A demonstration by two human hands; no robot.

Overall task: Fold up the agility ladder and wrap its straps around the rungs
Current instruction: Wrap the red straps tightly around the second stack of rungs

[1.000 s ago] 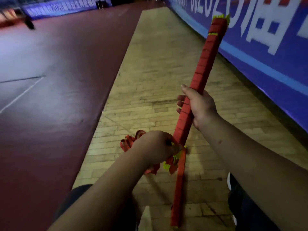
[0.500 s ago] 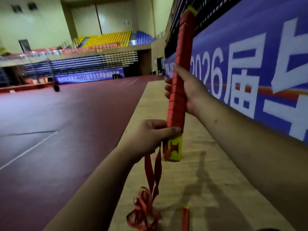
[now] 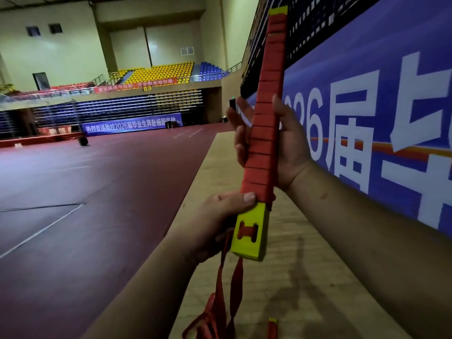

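Sports hall (image 3: 102, 167) behind upright red-wrapped yellow rung bundle (image 3: 265, 128), left hand (image 3: 217, 223) pinching base, right hand (image 3: 292, 152) gripping middle

Folded ladder (image 3: 265, 133) up nearly vertical in front of the person, top leaning a touch right. Right hand (image 3: 291, 148) sits behind its middle, fingers (image 3: 241, 133) curling round the left edge, thumb on the right edge. Left hand (image 3: 220, 216) grips just below, thumb across the front, the ladder's end poking out underneath. Straps (image 3: 220, 302) hang from under that hand down to the plank floor (image 3: 305, 277). Banner wall (image 3: 379, 118) runs along the right, court (image 3: 97, 192) spreads left, seating (image 3: 159, 72) far behind.
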